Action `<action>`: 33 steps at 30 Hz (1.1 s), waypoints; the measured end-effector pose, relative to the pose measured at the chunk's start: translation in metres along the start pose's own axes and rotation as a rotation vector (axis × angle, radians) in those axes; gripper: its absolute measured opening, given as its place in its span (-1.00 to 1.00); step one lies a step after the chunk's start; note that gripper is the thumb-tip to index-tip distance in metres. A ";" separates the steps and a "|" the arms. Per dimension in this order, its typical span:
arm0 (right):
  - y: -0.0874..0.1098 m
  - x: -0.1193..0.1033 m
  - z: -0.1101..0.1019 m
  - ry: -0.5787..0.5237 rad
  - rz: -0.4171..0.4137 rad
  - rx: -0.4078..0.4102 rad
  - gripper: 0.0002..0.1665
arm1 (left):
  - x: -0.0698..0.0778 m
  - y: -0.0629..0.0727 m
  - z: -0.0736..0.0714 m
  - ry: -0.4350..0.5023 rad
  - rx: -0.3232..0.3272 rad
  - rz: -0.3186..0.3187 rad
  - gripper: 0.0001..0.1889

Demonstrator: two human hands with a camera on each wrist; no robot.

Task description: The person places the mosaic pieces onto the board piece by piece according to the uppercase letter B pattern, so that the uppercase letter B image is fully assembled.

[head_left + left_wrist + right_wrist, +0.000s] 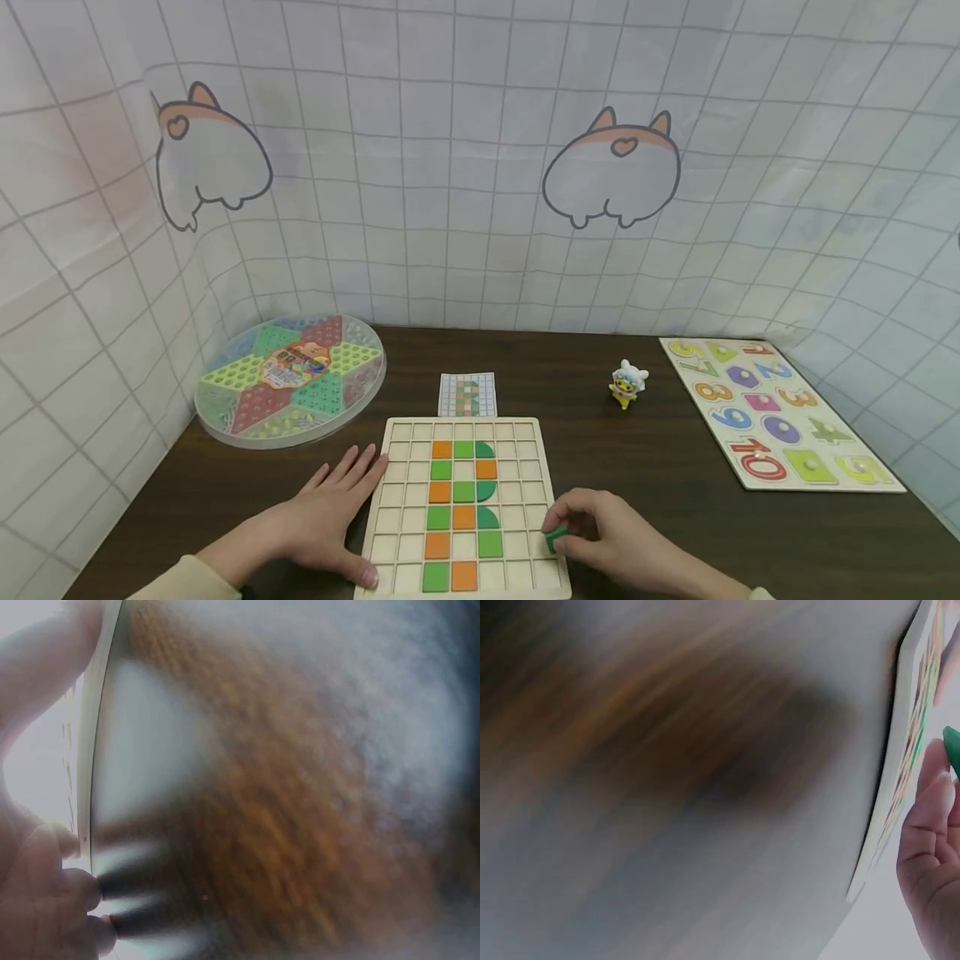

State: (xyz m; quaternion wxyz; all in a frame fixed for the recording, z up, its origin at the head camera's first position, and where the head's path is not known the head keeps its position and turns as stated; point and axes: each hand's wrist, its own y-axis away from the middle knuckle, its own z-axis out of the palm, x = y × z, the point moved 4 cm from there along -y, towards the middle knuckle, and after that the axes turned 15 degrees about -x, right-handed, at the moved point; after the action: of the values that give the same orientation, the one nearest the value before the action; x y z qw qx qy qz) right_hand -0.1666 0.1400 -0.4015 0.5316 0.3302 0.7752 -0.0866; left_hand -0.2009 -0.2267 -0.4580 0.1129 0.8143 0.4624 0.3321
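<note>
A wooden grid board lies on the dark table, with orange squares, light green squares and dark green rounded pieces set in its middle columns. My left hand rests along the board's left edge, fingers spread and thumb by the lower left corner. Over the board's right edge, my right hand pinches a dark green piece between thumb and fingers. Part of that piece also shows at the right wrist view's edge; its full shape is hidden by the fingers.
A small pattern card lies against the board's far edge. Back left is a round Chinese checkers board. A small white and yellow figurine stands back right, left of a number puzzle board. A white grid-patterned curtain surrounds the table.
</note>
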 end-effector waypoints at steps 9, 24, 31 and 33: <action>-0.023 -0.015 0.014 -0.052 0.029 0.049 -0.86 | 0.012 0.007 -0.006 0.011 -0.010 0.008 0.48; -0.038 -0.023 0.032 -0.024 0.065 0.053 -0.91 | 0.015 0.008 -0.007 0.021 -0.031 0.011 0.47; -0.039 -0.024 0.040 -0.030 0.125 0.060 -0.91 | 0.009 0.005 -0.004 0.012 -0.020 -0.002 0.49; -0.040 -0.024 0.042 -0.049 0.134 0.059 -0.89 | 0.007 0.004 -0.003 0.010 -0.013 -0.011 0.50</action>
State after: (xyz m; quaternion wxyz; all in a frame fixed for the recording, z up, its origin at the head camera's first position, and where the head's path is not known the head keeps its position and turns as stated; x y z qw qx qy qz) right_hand -0.1533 0.0791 -0.4068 0.5450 0.3946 0.7352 -0.0817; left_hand -0.1979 -0.2238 -0.4509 0.1179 0.8094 0.4652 0.3384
